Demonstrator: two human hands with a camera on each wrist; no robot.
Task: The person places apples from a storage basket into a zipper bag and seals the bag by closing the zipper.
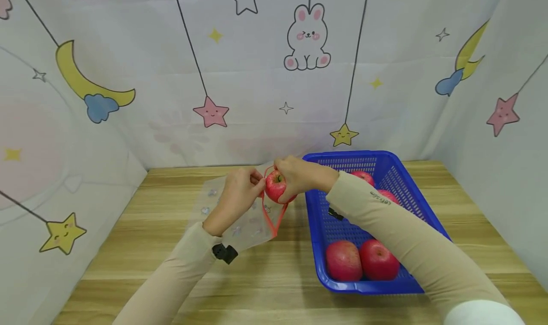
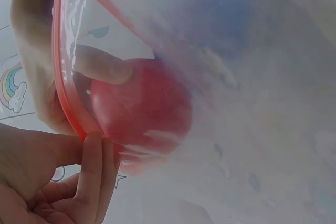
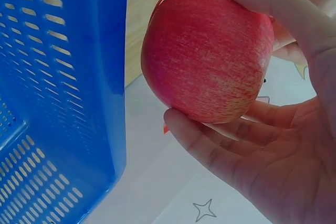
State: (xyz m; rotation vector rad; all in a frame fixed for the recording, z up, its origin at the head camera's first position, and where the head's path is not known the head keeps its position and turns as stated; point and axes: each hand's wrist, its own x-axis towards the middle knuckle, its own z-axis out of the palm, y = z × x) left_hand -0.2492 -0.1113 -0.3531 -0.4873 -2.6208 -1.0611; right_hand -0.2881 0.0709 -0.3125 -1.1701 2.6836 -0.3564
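Note:
My right hand (image 1: 295, 176) grips a red apple (image 3: 207, 56), thumb on one side and fingers on the other. The apple sits at the mouth of a clear zip bag (image 1: 244, 225) that has a red zip edge (image 1: 274, 227). In the left wrist view the same apple (image 2: 144, 106) shows through the clear plastic. My left hand (image 1: 240, 192) pinches the red edge between thumb and fingers, close beside the apple. The bag's lower part lies flat on the table, with small printed figures on it.
A blue plastic basket (image 1: 316, 249) stands to the right, under my right forearm. Inside it are several apples, two at the front (image 1: 344, 260) and others farther back, partly hidden by the sleeve. The wooden table (image 1: 141, 249) ends at a printed curtain (image 1: 265, 77) behind.

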